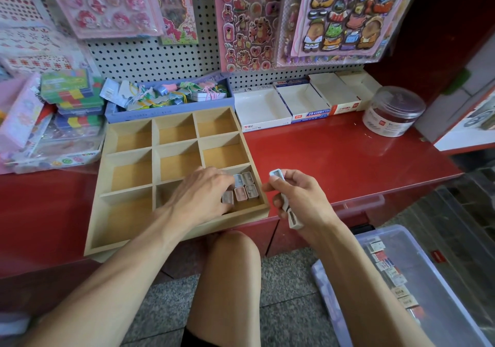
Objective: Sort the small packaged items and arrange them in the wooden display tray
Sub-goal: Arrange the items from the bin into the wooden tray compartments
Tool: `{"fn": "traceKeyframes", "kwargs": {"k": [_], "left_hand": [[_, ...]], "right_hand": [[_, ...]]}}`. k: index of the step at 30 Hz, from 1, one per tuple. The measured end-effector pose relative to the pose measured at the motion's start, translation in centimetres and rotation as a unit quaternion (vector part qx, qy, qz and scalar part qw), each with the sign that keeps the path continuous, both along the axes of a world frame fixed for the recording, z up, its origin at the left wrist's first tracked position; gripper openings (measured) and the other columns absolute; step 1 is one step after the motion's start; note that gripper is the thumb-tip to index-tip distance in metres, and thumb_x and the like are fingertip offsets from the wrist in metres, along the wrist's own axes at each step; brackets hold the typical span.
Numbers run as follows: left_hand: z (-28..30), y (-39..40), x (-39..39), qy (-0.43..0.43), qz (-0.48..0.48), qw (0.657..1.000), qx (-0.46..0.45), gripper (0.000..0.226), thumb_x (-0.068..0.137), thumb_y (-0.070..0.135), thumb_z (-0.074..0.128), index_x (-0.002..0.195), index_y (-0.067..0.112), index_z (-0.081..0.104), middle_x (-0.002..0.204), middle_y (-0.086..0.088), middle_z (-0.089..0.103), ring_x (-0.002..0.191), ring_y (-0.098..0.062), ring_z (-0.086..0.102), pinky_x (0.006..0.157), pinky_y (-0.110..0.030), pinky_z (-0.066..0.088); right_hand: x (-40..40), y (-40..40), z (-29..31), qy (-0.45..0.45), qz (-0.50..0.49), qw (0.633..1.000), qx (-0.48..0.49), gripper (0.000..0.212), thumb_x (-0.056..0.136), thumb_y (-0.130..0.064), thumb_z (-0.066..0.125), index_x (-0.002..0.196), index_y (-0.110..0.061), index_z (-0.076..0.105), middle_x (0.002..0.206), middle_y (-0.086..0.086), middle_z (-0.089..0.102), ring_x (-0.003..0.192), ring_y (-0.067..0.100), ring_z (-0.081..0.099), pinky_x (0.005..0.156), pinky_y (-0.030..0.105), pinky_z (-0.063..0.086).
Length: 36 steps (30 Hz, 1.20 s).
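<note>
Five small packaged items [242, 188] are visible in the near right compartment of the wooden display tray [126, 143], standing close together in two short rows; the other compartments that can be seen hold nothing. The tray lies on the red table [334, 153], and its near edge reaches over the table edge.

The left hand [205, 192] is inside that same compartment. Its fingers are curled down on the items, and the fingertips touch the left ones of the group; whether this grip really pinches one item, I cannot tell, because the hand covers them.

The right hand [292, 196] is just to the right of the tray, above the table edge and apart from the wood. Its grip is closed around more items: one pale blue item [276, 174] is pinched between thumb and forefinger and stands out above the hand, and a white item [293, 219] sticks out below the curled fingers.

Behind the tray stands a lilac box [171, 111] with mixed small goods, and to the right of it a row of white cardboard boxes [302, 103] and a clear round jar [393, 111]. Right of the tray and lower, on the floor, is a clear plastic bin [439, 287] with more small packs.
</note>
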<state>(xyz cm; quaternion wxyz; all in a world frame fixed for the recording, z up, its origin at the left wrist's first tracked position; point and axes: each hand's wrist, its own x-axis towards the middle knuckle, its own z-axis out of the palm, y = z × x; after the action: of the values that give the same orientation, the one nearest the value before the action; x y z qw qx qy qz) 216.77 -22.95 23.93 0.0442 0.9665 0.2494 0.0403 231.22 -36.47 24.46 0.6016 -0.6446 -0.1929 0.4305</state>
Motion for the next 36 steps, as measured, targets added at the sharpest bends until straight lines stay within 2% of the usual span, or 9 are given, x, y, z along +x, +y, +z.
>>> {"fn": "traceKeyframes", "kwargs": {"k": [5, 10, 14, 17, 19, 21, 25, 30, 36], "left_hand": [[0.0, -0.1, 0.0, 0.003, 0.006, 1.0, -0.018, 0.035, 0.084, 0.039, 0.07, 0.115, 0.022, 0.067, 0.105, 0.002, 0.061, 0.097, -0.018, 0.056, 0.086, -0.03, 0.041], [0.5, 0.5, -0.3, 0.017, 0.014, 1.0, -0.019, 0.03, 0.081, 0.041, 0.068, 0.109, 0.028, 0.071, 0.103, 0.004, 0.06, 0.1, -0.016, 0.052, 0.085, -0.033, 0.037], [-0.1, 0.5, 0.1, 0.03, 0.003, 0.999, -0.027, 0.031, 0.088, 0.042, 0.067, 0.115, 0.027, 0.07, 0.111, 0.005, 0.061, 0.103, -0.014, 0.05, 0.085, -0.032, 0.035], [-0.2, 0.5, 0.3, 0.033, 0.001, 0.999, -0.038, 0.032, 0.089, 0.042, 0.067, 0.117, 0.026, 0.069, 0.112, 0.005, 0.061, 0.103, -0.014, 0.049, 0.085, -0.032, 0.037], [-0.2, 0.5, 0.2, 0.003, 0.006, 0.999, -0.052, 0.033, 0.087, 0.041, 0.068, 0.117, 0.026, 0.069, 0.109, 0.005, 0.062, 0.101, -0.014, 0.051, 0.086, -0.033, 0.039], [0.1, 0.2, 0.1, -0.081, 0.027, 0.991, -0.099, 0.036, 0.083, 0.039, 0.073, 0.116, 0.025, 0.07, 0.099, 0.008, 0.061, 0.091, -0.012, 0.053, 0.083, -0.032, 0.043], [1.2, -1.2, 0.6, -0.212, 0.004, 0.956, -0.203, 0.043, 0.069, 0.037, 0.084, 0.109, 0.028, 0.069, 0.089, 0.017, 0.059, 0.082, -0.002, 0.058, 0.072, -0.025, 0.049], [1.6, -1.9, 1.2, -0.268, -0.009, 0.944, -0.193, 0.027, 0.069, 0.024, 0.083, 0.094, 0.023, 0.072, 0.084, 0.014, 0.062, 0.076, -0.007, 0.06, 0.065, -0.029, 0.05], [2.2, -1.8, 0.9, -0.261, -0.03, 0.948, -0.181, 0.024, 0.068, 0.017, 0.081, 0.091, 0.02, 0.074, 0.087, 0.014, 0.061, 0.077, -0.003, 0.059, 0.066, -0.007, 0.039]], "right_hand": [[0.0, -0.1, 0.1, -0.004, -0.007, 1.0, -0.01, 0.008, 0.099, -0.014, 0.062, 0.092, -0.009, 0.064, 0.077, 0.003, 0.072, 0.05, 0.009, 0.048, 0.039, 0.022, 0.036], [0.3, -0.3, -0.2, -0.004, -0.031, 0.999, -0.029, 0.016, 0.092, -0.018, 0.071, 0.079, -0.011, 0.064, 0.063, -0.005, 0.056, 0.051, 0.01, 0.043, 0.04, 0.023, 0.034], [0.3, -0.8, 0.0, -0.012, -0.009, 0.999, -0.037, 0.018, 0.09, -0.021, 0.073, 0.083, -0.005, 0.072, 0.054, -0.009, 0.052, 0.05, 0.009, 0.039, 0.042, 0.022, 0.033], [0.2, -0.9, -0.1, -0.025, -0.004, 0.999, -0.035, 0.014, 0.089, -0.023, 0.075, 0.084, -0.009, 0.076, 0.063, 0.0, 0.057, 0.049, 0.008, 0.04, 0.041, 0.021, 0.035], [0.0, -0.9, -0.2, -0.031, -0.008, 0.999, -0.03, 0.01, 0.089, -0.019, 0.075, 0.087, -0.009, 0.075, 0.072, 0.006, 0.063, 0.05, 0.009, 0.042, 0.04, 0.022, 0.036], [-0.1, -0.9, -0.1, -0.04, -0.012, 0.999, -0.029, 0.009, 0.09, -0.015, 0.074, 0.088, -0.006, 0.072, 0.074, 0.007, 0.067, 0.049, 0.008, 0.044, 0.04, 0.021, 0.038], [-0.7, -0.6, 0.3, -0.046, -0.011, 0.999, -0.018, 0.012, 0.089, -0.011, 0.074, 0.087, -0.001, 0.068, 0.068, 0.006, 0.068, 0.045, 0.008, 0.043, 0.04, 0.02, 0.037], [-1.3, -0.2, 0.7, -0.062, 0.008, 0.998, -0.013, 0.015, 0.092, -0.015, 0.071, 0.085, -0.002, 0.069, 0.049, -0.008, 0.06, 0.043, 0.007, 0.042, 0.04, 0.02, 0.037], [-1.5, 0.6, 1.0, -0.067, 0.024, 0.997, 0.009, 0.022, 0.084, -0.021, 0.081, 0.08, -0.009, 0.064, 0.052, -0.005, 0.055, 0.043, 0.009, 0.039, 0.039, 0.023, 0.032]]}}
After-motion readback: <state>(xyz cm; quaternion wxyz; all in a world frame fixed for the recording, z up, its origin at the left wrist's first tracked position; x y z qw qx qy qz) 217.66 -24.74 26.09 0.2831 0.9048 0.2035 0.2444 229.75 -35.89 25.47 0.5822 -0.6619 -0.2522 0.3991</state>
